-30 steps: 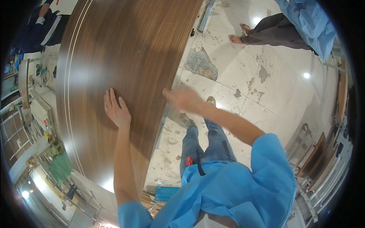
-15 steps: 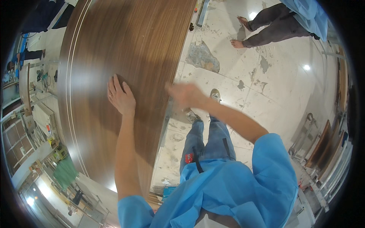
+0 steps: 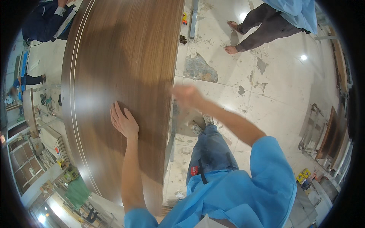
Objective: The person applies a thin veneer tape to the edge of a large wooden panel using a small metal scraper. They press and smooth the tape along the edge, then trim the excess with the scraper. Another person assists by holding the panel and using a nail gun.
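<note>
A large brown wood-grain panel (image 3: 148, 64) with two pale lines along its left side lies before me. My left hand (image 3: 124, 121) rests flat on its surface, fingers stretched out. At the panel's right edge is my right hand (image 3: 186, 95), smeared by motion. Its fingers are too blurred to read, and whether it holds anything cannot be made out.
Another person in dark trousers (image 3: 262, 28) stands barefoot at the far right. A second person in dark clothing (image 3: 45, 19) is at the far left. A metal bar (image 3: 194, 19) lies on the worn tiled floor (image 3: 228, 87). Boards (image 3: 327, 133) lean at the right.
My left hand appears lower in the picture, still flat on the panel. The right hand stays by the panel's edge, blurred in both frames. The whole view has shifted, and my feet have moved.
</note>
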A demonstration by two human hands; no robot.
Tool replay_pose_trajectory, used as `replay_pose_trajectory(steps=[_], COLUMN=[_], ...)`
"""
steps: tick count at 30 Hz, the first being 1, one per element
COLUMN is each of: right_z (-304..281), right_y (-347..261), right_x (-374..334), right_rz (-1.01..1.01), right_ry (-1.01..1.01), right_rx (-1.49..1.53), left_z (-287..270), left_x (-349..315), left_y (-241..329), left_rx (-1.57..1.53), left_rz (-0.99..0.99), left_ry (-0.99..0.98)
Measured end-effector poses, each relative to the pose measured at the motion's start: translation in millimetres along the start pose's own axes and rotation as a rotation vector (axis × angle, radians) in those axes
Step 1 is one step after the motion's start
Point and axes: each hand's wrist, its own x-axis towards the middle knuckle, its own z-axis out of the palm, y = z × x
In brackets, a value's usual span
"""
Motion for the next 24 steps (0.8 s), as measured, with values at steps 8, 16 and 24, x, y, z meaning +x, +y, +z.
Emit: replay_pose_trajectory(steps=[8,16,24], right_z=[-92.0,46.4,59.2], right_y=[158.9,-7.9,-34.5], right_x=[162.4,-27.4,-65.5], right_rz=[0.096,-0.164,-0.253], right_ry=[0.741,0.475,0.119], right_rx=[0.070,0.134,-0.024], left_z=[0.2,6.1,7.9], left_x=[-2.9,-2.6,-6.9], left_y=[-4.2,-5.6,-20.5], left_rx=[0.003,0.008,-0.074], left_rz=[0.005,0.034,0.137], left_ry=[0.003,0.071,0.026])
